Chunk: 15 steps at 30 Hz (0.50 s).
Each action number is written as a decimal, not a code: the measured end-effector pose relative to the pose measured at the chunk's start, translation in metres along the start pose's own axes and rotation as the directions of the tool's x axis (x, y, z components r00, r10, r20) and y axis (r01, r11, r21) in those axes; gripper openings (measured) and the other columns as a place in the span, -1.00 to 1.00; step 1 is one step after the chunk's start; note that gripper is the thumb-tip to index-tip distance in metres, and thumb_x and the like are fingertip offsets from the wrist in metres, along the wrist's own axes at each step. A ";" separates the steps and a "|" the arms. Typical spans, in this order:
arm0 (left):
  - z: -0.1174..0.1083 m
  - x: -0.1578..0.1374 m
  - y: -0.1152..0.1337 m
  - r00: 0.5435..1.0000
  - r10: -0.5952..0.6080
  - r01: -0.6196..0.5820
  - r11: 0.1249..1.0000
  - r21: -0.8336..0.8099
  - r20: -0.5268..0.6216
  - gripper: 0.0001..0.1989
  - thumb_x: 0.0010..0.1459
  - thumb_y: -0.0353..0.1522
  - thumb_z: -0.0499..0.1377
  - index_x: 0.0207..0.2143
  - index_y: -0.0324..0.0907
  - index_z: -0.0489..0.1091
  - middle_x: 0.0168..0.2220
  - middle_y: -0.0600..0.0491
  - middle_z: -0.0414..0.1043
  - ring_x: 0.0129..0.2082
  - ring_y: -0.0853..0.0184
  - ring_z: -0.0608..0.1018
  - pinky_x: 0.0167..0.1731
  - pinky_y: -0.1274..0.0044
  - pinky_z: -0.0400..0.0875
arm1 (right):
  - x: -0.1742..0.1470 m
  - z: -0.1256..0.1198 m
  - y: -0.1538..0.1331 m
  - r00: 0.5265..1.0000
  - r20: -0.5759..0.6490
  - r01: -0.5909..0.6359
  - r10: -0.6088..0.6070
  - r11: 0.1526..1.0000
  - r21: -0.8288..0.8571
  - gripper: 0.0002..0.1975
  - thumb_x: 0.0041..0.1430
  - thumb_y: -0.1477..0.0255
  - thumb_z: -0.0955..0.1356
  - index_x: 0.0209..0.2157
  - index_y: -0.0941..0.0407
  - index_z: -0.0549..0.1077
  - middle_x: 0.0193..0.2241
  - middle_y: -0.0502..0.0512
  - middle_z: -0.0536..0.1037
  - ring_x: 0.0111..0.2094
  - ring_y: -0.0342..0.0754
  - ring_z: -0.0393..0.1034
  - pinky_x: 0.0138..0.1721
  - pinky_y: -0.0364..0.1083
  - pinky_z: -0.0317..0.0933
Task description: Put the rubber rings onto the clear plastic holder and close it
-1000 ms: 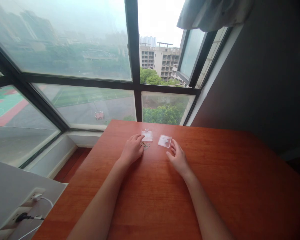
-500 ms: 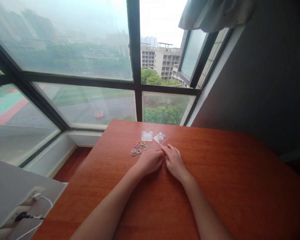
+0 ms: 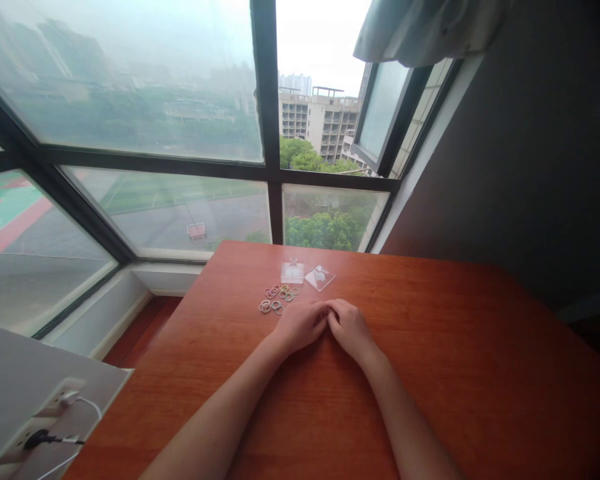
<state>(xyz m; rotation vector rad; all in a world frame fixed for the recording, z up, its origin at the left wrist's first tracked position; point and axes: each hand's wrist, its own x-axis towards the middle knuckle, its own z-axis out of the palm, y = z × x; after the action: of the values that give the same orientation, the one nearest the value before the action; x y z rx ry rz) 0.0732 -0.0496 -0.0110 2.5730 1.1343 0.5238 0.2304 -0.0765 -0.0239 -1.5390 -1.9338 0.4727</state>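
Note:
My left hand (image 3: 303, 325) and my right hand (image 3: 349, 327) meet over the middle of the table, fingertips pinched together. Whatever sits between the fingers is too small or hidden to name. Just beyond and left of my left hand lie several small coloured hair ties (image 3: 283, 292), in pink, yellow, green and pale shades. Some of the pale ones (image 3: 265, 307) are close to my left knuckles. Behind them stands a clear plastic box (image 3: 293, 272). A clear square lid (image 3: 321, 278) lies flat to its right, ahead of my hands.
The reddish-brown wooden table (image 3: 455, 347) runs up to a dark-framed window (image 3: 275, 177). On the right is a grey wall (image 3: 545, 167). At lower left, plugs and cables sit in wall sockets (image 3: 43, 433). A curtain (image 3: 425, 33) hangs at the top right.
My right hand's fingers, stretched forward before, have curled in to pinch against my left fingertips. The hair ties, box and lid have stayed put on the table.

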 end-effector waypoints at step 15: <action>0.002 0.000 0.000 1.000 -0.012 0.012 1.000 -0.010 -0.015 -0.79 0.17 -0.37 0.06 -0.18 -0.11 0.45 -0.27 0.02 0.54 -0.27 0.28 0.53 -0.31 0.55 0.31 | -0.001 0.001 0.001 1.000 0.012 -0.004 0.005 0.999 -0.045 -0.73 0.18 0.58 0.20 -0.26 0.09 0.50 -0.29 0.09 0.55 -0.21 -0.05 0.41 -0.14 -0.12 0.23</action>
<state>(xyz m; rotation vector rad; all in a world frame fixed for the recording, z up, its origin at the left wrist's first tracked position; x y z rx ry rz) 0.0739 -0.0497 -0.0131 2.5561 1.1485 0.5451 0.2307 -0.0767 -0.0254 -1.5729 -1.9626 0.4436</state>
